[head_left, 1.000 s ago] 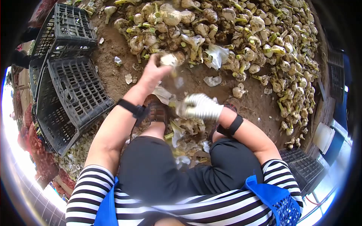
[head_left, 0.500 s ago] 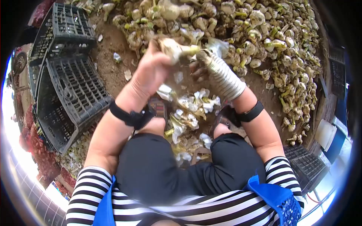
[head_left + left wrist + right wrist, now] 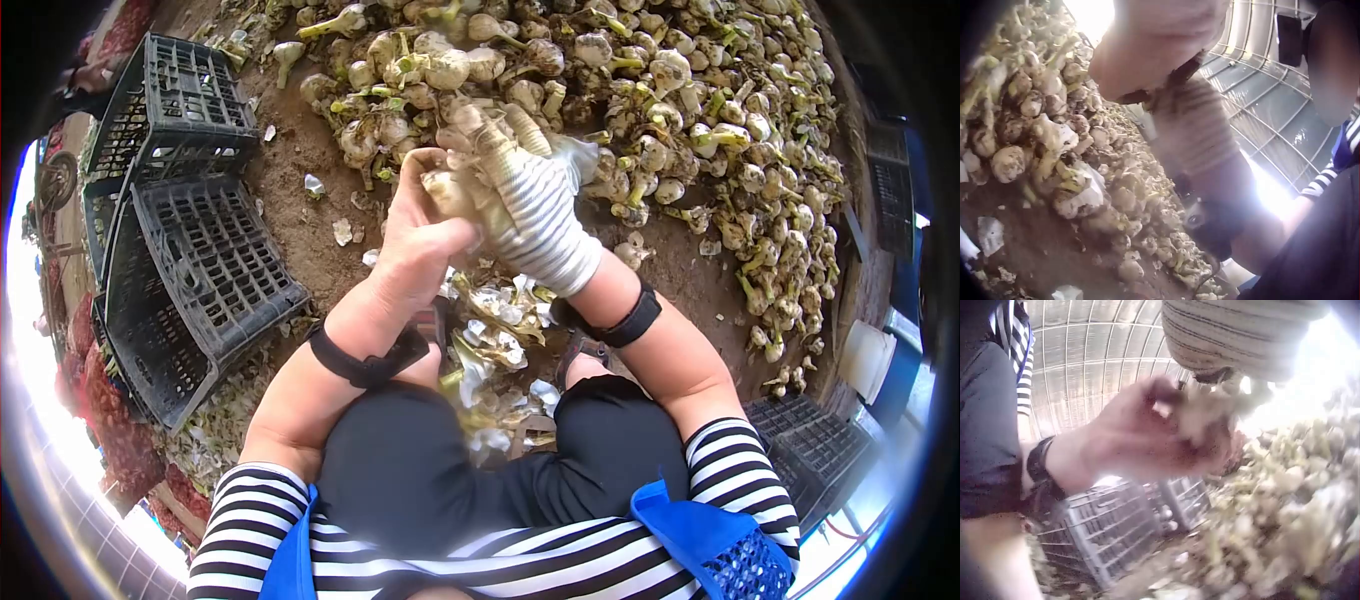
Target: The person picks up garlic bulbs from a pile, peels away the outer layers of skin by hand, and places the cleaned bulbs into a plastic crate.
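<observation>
My bare left hand [image 3: 412,235] holds a garlic bulb [image 3: 445,192] in front of me, thumb on the near side and fingers bent round the far side. Across the bulb lies my right hand [image 3: 545,210], in a striped, soiled glove, its fingers bent over the bulb's top and stem. In the right wrist view the pale bulb [image 3: 1200,415] sits between the bare fingers, with the glove [image 3: 1235,337] right above it. Seen from the left wrist, the bare hand [image 3: 1160,47] hides most of the bulb.
A large heap of garlic [image 3: 700,130] spreads ahead and to the right. Black plastic crates [image 3: 215,265] lean at the left, and another crate [image 3: 810,440] stands at the right. Peeled skins [image 3: 500,320] litter the ground between my feet.
My right hand rose from near my knees to the bulb's stem, then moved left over the bulb. The left hand keeps the bulb, now drawn slightly closer to me.
</observation>
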Demonstrator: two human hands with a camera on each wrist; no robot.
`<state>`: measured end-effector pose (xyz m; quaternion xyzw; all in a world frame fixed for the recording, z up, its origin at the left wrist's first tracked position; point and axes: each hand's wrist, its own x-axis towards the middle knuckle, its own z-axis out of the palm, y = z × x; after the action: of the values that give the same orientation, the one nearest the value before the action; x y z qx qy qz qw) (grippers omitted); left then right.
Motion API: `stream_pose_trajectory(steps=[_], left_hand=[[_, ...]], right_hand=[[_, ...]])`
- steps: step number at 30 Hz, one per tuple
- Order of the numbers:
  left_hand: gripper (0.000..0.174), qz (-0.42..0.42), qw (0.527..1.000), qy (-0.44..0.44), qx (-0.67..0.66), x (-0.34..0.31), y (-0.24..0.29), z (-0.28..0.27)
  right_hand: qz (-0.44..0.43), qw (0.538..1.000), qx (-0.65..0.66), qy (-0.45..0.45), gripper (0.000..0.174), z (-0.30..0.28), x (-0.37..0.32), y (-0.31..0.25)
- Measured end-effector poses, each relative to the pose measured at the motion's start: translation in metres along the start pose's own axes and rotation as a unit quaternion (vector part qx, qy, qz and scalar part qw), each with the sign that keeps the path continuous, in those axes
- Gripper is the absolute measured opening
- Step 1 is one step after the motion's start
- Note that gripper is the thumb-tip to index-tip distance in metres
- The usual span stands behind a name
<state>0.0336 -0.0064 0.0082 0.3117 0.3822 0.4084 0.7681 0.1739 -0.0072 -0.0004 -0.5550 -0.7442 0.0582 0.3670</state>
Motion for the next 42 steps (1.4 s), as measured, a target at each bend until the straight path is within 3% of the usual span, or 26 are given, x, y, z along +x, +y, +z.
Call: stream_pose_trajectory(steps=[1,2,3,4,5,7,9,10,15,17,19,21,24,28,30,31,32,33,35,36,37,38,39,41,42], left_hand=[[0.058,0.002,1.000,0.001,0.001,-0.001,0.000,-0.002],[0.057,0.007,1.000,-0.002,-0.005,-0.002,0.000,-0.005],[0.057,0.009,1.000,-0.005,-0.012,-0.003,0.000,-0.008],[0.056,0.007,1.000,-0.002,-0.024,-0.003,0.004,-0.007],[0.056,0.009,1.000,0.001,-0.025,-0.003,0.007,-0.007],[0.055,-0.004,0.999,0.014,-0.029,-0.003,0.013,-0.004],[0.053,-0.019,1.000,0.004,-0.015,-0.004,0.015,-0.001],[0.053,-0.021,1.000,0.002,-0.014,-0.004,0.011,-0.002],[0.055,-0.026,0.999,0.020,-0.001,-0.002,0.006,-0.007],[0.054,-0.028,0.999,0.023,-0.003,-0.002,0.011,-0.003],[0.054,-0.032,0.999,0.027,-0.006,-0.003,0.012,-0.002],[0.054,-0.042,0.999,0.032,0.005,-0.003,0.011,-0.004],[0.053,-0.024,0.999,0.037,0.029,-0.001,0.002,-0.008],[0.046,-0.028,0.982,0.066,0.173,0.002,0.008,-0.005],[0.039,-0.134,0.970,0.085,0.184,0.006,0.017,-0.010],[0.039,-0.133,0.970,0.084,0.184,0.007,0.019,-0.014],[0.034,-0.226,0.973,0.050,0.016,0.008,0.020,-0.020],[0.031,-0.310,0.939,0.013,-0.151,0.009,0.020,-0.025],[0.040,-0.288,0.942,-0.025,-0.172,0.008,0.013,-0.027],[0.044,-0.190,0.976,0.015,-0.109,0.006,0.009,-0.018],[0.049,-0.086,0.994,0.053,-0.044,0.005,0.007,-0.010],[0.056,-0.036,0.997,0.065,0.021,0.007,-0.001,-0.014],[0.057,0.020,0.992,0.062,0.104,0.006,-0.001,-0.010],[0.059,0.018,0.993,0.048,0.106,0.000,-0.001,0.002],[0.059,0.022,0.988,0.065,0.142,-0.001,-0.006,0.001]], right_hand=[[-0.005,1.000,-0.019,-0.016,0.044,0.003,-0.001,0.006],[0.086,0.980,0.177,0.036,0.047,0.018,-0.006,0.018],[0.174,0.911,0.364,0.085,0.050,0.030,-0.010,0.031],[0.078,0.989,0.118,0.043,0.052,0.012,-0.003,0.041],[0.020,0.988,0.113,0.102,0.053,0.001,0.001,0.041],[-0.029,0.988,0.152,0.021,0.057,-0.026,0.011,0.018],[-0.070,0.989,0.065,-0.111,0.064,-0.020,0.002,0.013],[-0.104,0.991,0.046,-0.071,0.065,-0.015,-0.001,0.013],[-0.082,0.987,-0.023,-0.139,0.062,-0.014,-0.005,0.010],[-0.093,0.995,-0.007,-0.018,0.063,-0.012,-0.005,0.009],[-0.120,0.993,-0.006,-0.004,0.065,-0.008,-0.005,0.012],[-0.088,0.992,-0.013,-0.093,0.065,-0.006,-0.005,0.011],[-0.060,0.988,-0.019,-0.144,0.065,-0.010,-0.004,0.007],[-0.081,0.983,-0.067,-0.148,0.062,-0.010,-0.008,0.011],[-0.102,0.986,-0.067,-0.111,0.060,-0.013,-0.006,0.013],[-0.102,0.986,-0.067,-0.110,0.060,-0.011,-0.006,0.013],[-0.109,0.989,-0.070,-0.074,0.059,-0.007,-0.008,0.015],[-0.116,0.990,-0.073,-0.037,0.059,-0.004,-0.008,0.016],[-0.086,0.992,-0.094,-0.022,0.061,-0.004,-0.006,0.015],[0.043,0.988,0.148,0.001,0.058,-0.002,-0.004,0.010],[0.165,0.910,0.380,0.024,0.055,-0.002,-0.002,0.007],[0.341,0.754,0.561,-0.004,0.045,-0.010,-0.006,0.004],[0.321,0.717,0.618,0.016,0.038,0.001,0.000,0.011],[0.365,0.602,0.707,-0.066,0.037,-0.002,-0.001,-0.001],[0.378,0.657,0.650,-0.057,0.037,0.005,-0.007,0.000]])
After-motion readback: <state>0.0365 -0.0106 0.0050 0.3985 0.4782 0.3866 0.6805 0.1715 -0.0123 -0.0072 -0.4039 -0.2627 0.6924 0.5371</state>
